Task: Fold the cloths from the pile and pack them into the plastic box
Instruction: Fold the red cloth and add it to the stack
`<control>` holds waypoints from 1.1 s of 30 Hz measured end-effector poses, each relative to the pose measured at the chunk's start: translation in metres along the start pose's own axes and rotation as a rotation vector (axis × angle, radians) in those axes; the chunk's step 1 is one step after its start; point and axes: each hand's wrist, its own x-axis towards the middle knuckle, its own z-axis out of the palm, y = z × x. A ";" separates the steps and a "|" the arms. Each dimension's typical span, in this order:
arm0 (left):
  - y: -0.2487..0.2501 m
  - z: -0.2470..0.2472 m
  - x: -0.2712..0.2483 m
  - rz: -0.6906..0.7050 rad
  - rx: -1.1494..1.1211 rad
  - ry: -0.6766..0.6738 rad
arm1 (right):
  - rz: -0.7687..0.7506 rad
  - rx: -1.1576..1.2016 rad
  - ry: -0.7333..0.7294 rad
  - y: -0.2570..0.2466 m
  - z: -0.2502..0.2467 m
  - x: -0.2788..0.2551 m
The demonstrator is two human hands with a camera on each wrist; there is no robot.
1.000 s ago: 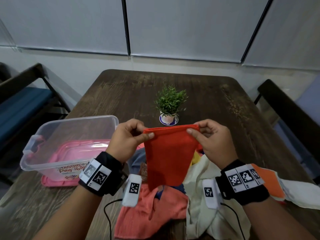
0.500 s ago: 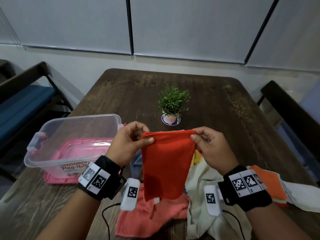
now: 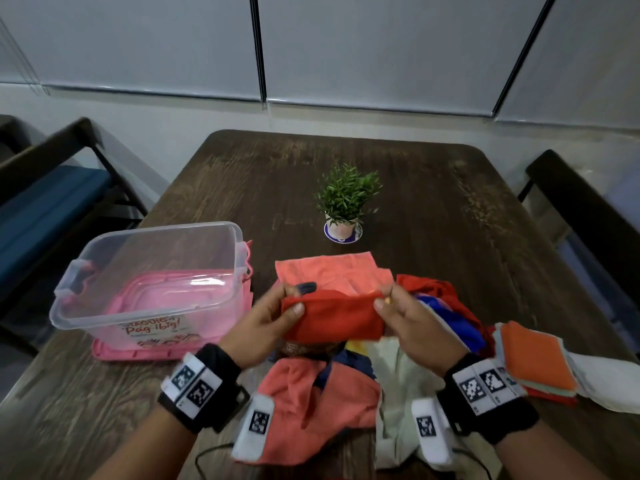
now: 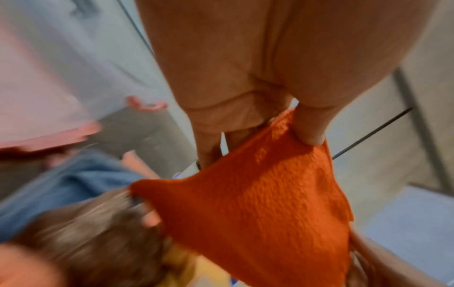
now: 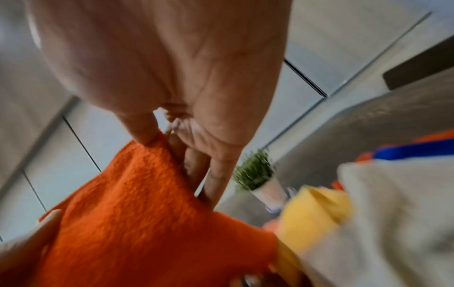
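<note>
Nearest, two forearms with tagged wristbands reach in over the desk point(image 3: 433, 202), and below them lie a salmon cloth point(image 3: 311, 400) and a cream cloth point(image 3: 398, 375), both part of the pile point(image 3: 446, 317). Just beyond, the left hand point(image 3: 263, 327) and the right hand point(image 3: 412, 323) each pinch one upper corner of a single red cloth point(image 3: 332, 320), thumb in front and fingers behind, so it is stretched between them and hangs low over the pile. The wrist views show the same pinches close up, with the cloth looking orange there, and everything around it is blurred. The pile is a heap of loose cloths in salmon, cream, blue, yellow, red and brown; they overlap so much that an exact count cannot be made. To the right sits one stack point(image 3: 533, 362) of folded cloths with an orange one on top; the layers under it are too thin to count, and a white cloth point(image 3: 609, 382) beside it is cut off by the frame edge. Past the hands a second salmon cloth point(image 3: 329, 271) lies flat. To the left stands one clear box point(image 3: 69, 306), open, resting on its pink lid point(image 3: 114, 355); no cloth shows inside. Farther back is one small potted plant point(image 3: 346, 202). Two chairs flank the desk, the left chair point(image 3: 52, 188) and the right chair point(image 3: 581, 216), both partly out of view.
</note>
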 end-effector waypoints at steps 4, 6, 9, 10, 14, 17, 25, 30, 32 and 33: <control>-0.084 0.017 -0.059 -0.361 -0.040 -0.072 | 0.260 -0.077 -0.210 0.077 0.021 -0.037; -0.109 0.023 -0.079 -0.507 0.003 -0.106 | 0.353 -0.080 -0.266 0.096 0.030 -0.049; -0.119 0.029 -0.083 -0.594 -0.009 -0.056 | 0.422 -0.041 -0.319 0.109 0.035 -0.050; -0.117 0.030 -0.079 -0.598 -0.014 -0.015 | 0.434 -0.017 -0.346 0.110 0.035 -0.047; -0.113 0.025 -0.057 -0.580 -0.018 0.171 | 0.463 -0.055 -0.420 0.117 0.033 -0.030; -0.113 0.025 -0.044 -0.600 -0.156 0.135 | 0.455 -0.053 -0.314 0.122 0.032 -0.017; -0.115 0.024 -0.022 -0.632 0.045 0.101 | 0.488 -0.180 -0.130 0.129 0.029 0.009; -0.124 0.027 -0.020 -0.749 0.414 -0.077 | 0.552 -0.451 -0.118 0.136 0.038 0.015; -0.129 0.026 -0.021 -0.793 0.384 -0.073 | 0.557 -0.532 -0.097 0.138 0.039 0.015; -0.129 0.026 -0.021 -0.804 0.360 -0.039 | 0.544 -0.566 -0.080 0.138 0.040 0.015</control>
